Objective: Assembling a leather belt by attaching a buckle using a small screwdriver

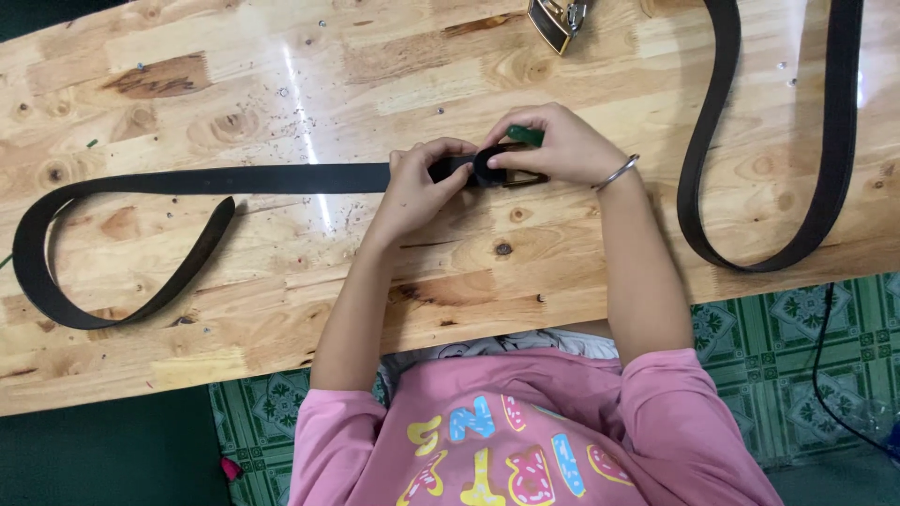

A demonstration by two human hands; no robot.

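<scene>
A long dark brown belt (pixel 234 178) lies flat across the wooden table (pixel 281 84), its far end curling back at the left. My left hand (pixel 417 187) pinches the belt's near end. My right hand (pixel 558 145) grips the belt's end and a brown metal buckle (pixel 525 178) against it, and also holds a small green-handled tool (pixel 525 136) between its fingers. The two hands touch at the belt's end. A thin metal bangle sits on my right wrist.
A second dark belt (pixel 825 187) loops in a U shape at the right of the table. A loose metal buckle (pixel 558 21) lies at the top edge. Small screws and bits of debris are scattered on the wood. Green patterned floor (pixel 797 347) and a black cable show below.
</scene>
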